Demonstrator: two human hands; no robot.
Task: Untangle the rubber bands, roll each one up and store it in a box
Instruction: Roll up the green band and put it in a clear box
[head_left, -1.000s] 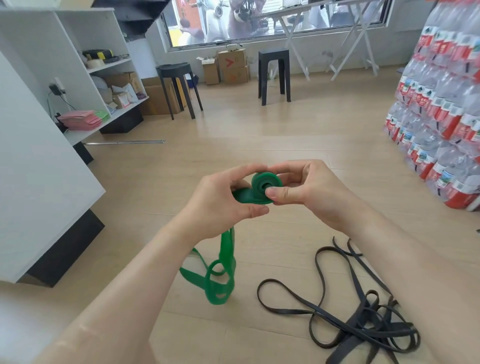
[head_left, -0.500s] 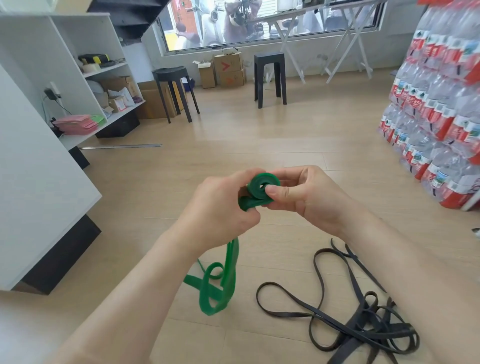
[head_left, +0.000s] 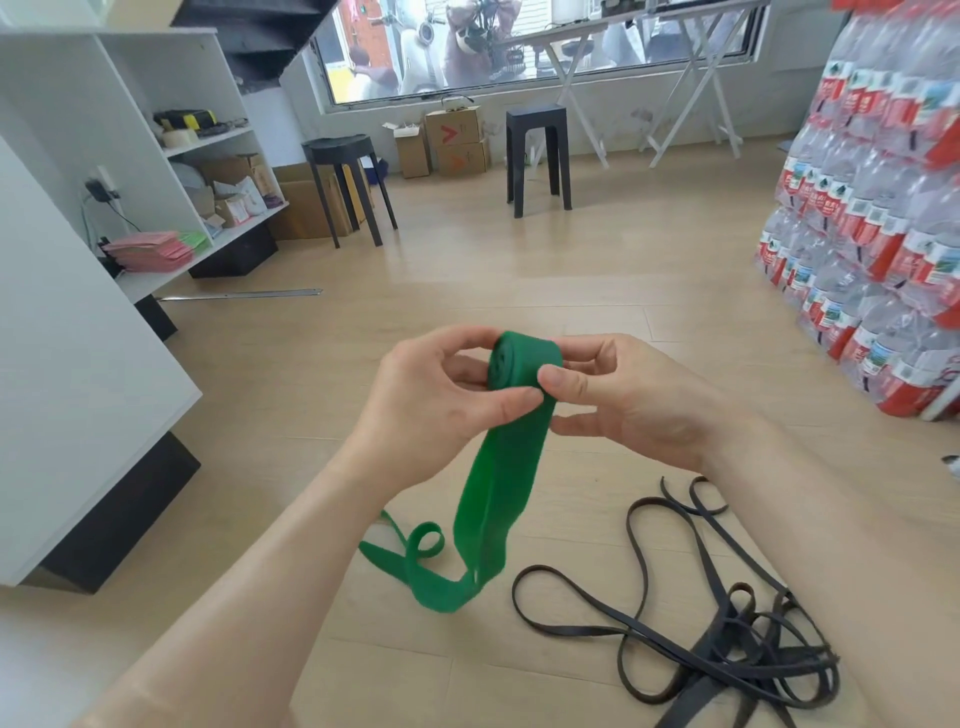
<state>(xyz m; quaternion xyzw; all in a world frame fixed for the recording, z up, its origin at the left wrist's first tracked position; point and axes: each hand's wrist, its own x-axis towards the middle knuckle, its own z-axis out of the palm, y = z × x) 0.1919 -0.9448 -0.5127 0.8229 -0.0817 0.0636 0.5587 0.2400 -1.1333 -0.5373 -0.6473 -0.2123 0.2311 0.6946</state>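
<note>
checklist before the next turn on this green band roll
1. Grip: left hand and right hand both pinch the rolled end of the green band: ok.
2. Tail hangs flat under the roll: ok.
3. Tail's far end lies straight: not ok, it is folded and curled on the floor.
4. Green band apart from the black bands: ok.
5. Black bands untangled: not ok, they lie in a knotted heap.
6. Storage box at hand: cannot tell; only cardboard boxes show, far off under the window.
</note>
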